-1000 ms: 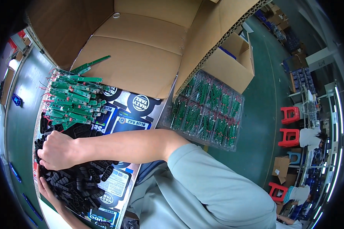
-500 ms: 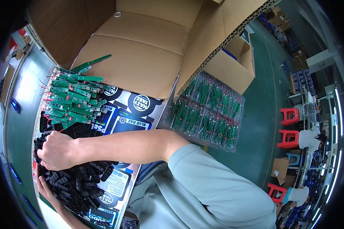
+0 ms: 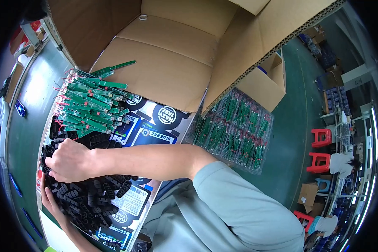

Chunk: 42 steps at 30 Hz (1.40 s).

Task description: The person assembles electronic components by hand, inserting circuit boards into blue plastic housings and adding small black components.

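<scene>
A heap of small black ribbed plastic pieces (image 3: 90, 195) lies at the left end of the work surface. My right hand (image 3: 71, 161) is closed in a fist over the heap's upper left part; what its fingers hold, if anything, is hidden. Below it, my left hand (image 3: 51, 203) rests along the heap's left edge, fingers stretched out beside the black pieces and partly covered by my right hand. Just beyond the heap, long narrow green circuit boards (image 3: 90, 103) with red wires are stacked.
An open cardboard box (image 3: 155, 69) stands behind the boards. Printed sheets (image 3: 132, 201) cover the surface. To the right sit clear trays (image 3: 235, 130) of green boards and another carton (image 3: 262, 86). Red stools (image 3: 319, 162) and people at work (image 3: 342, 164) are farther right.
The whole view has shifted, so the scene sits slightly farther right. My right hand stays closed over the black heap, and my left stays at its edge.
</scene>
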Each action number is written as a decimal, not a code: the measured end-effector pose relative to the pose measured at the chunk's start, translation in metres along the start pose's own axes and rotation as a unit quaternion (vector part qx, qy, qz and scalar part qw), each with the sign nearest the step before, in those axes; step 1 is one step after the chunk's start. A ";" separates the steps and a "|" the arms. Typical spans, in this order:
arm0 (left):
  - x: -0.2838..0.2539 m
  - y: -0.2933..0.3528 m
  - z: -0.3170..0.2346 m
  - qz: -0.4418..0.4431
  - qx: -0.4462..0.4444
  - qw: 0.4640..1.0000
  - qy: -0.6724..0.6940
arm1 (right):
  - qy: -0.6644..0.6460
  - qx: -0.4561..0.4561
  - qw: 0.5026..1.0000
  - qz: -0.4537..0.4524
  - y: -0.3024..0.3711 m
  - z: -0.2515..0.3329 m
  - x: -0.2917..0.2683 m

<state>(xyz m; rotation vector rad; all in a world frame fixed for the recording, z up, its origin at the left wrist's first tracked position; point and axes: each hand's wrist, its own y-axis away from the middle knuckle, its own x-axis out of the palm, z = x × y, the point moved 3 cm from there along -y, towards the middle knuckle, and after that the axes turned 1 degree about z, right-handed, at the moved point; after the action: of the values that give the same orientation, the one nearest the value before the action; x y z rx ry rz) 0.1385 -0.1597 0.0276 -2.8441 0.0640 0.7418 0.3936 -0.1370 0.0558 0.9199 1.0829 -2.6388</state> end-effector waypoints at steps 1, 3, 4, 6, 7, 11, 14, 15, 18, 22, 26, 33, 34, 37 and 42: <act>-0.001 0.000 0.001 -0.003 0.000 1.000 -0.001 | -0.001 -0.002 1.000 0.001 0.000 0.001 -0.001; -0.002 0.000 0.004 0.003 0.009 1.000 -0.002 | -0.004 0.009 1.000 0.016 -0.001 0.002 -0.004; 0.000 -0.001 0.003 0.005 0.011 1.000 0.010 | 0.004 0.005 1.000 0.023 0.000 0.002 -0.006; 0.001 -0.001 0.002 0.006 0.012 1.000 0.007 | 0.004 0.002 1.000 0.019 0.001 0.002 -0.008; 0.000 -0.001 0.002 0.008 0.013 1.000 0.001 | 0.003 0.000 1.000 0.013 0.001 0.002 -0.007; 0.000 0.000 -0.001 -0.002 0.022 1.000 -0.017 | 0.001 0.003 1.000 0.014 0.000 0.004 -0.009; 0.000 -0.002 0.001 0.003 0.021 1.000 -0.018 | 0.004 0.001 1.000 0.021 0.000 0.002 -0.009; 0.001 -0.002 0.001 0.003 0.021 1.000 -0.020 | 0.002 0.000 1.000 0.022 0.001 0.000 -0.008; -0.005 -0.001 0.005 0.002 0.021 1.000 -0.020 | -0.001 -0.003 1.000 0.026 0.000 0.002 -0.004; -0.001 0.000 -0.001 0.001 0.023 1.000 -0.019 | 0.000 0.002 0.999 0.036 0.000 0.003 -0.006; -0.001 0.000 -0.002 0.002 0.027 0.999 -0.017 | -0.003 0.001 0.999 0.043 0.000 0.004 -0.008; 0.003 -0.003 -0.002 0.002 0.029 0.999 -0.031 | -0.001 -0.004 0.999 0.040 0.001 0.000 -0.012; 0.001 -0.003 -0.001 0.001 0.027 0.999 -0.034 | -0.003 -0.006 0.999 0.038 0.000 0.000 -0.012; -0.004 0.000 -0.002 -0.006 0.022 1.000 -0.018 | -0.004 -0.012 0.999 0.051 -0.004 0.004 -0.010; 0.003 -0.003 -0.013 0.014 0.029 0.999 -0.034 | -0.013 -0.009 1.000 0.026 0.000 0.003 -0.012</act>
<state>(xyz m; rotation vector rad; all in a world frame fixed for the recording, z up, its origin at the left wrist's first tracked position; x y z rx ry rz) 0.1477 -0.1598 0.0376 -2.7668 0.1145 0.8279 0.4024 -0.1401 0.0644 0.8943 1.0592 -2.5877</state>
